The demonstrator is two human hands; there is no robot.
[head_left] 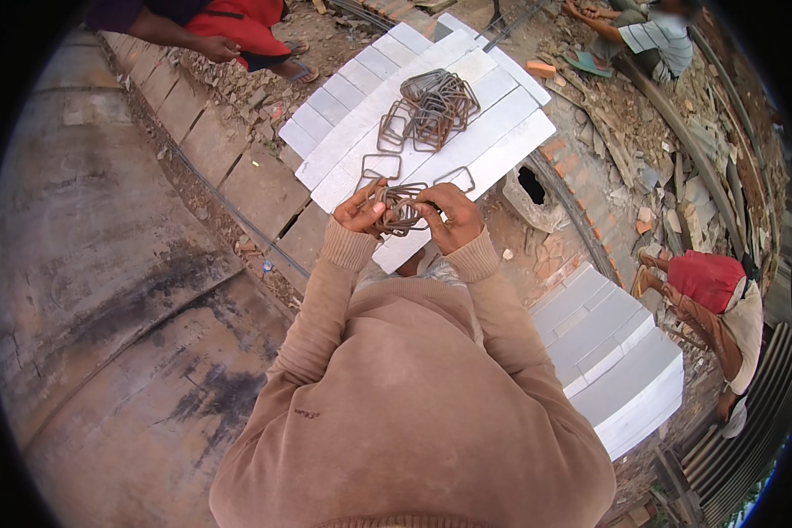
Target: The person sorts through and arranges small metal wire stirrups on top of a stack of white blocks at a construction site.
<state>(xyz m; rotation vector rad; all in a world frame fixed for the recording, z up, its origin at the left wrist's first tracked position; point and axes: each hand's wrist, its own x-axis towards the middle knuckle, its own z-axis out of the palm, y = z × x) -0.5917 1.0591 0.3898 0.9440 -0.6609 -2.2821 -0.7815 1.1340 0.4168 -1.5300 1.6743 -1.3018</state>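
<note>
A bunch of bent steel stirrups [399, 211], squarish rings of dark rebar, is held between my two hands over the near end of a stack of white blocks [343, 150]. My left hand [358, 211] is closed round the bunch's left side. On the right side, my right hand [450, 216] pinches the rings with its fingers bent. Just beyond my hands, one loose stirrup [382, 166] lies on the blocks to the left and another loose stirrup [454, 179] to the right. Farther off, a tangled pile of rusty stirrups [437, 107] rests on the same blocks.
More pale blocks [603, 330] are stacked at my right. A grey hollow lump [532, 195] stands beside the block stack. People are at the far left, far right and right. Rubble and planks [625, 150] cover the right ground; concrete slabs [132, 290] lie left.
</note>
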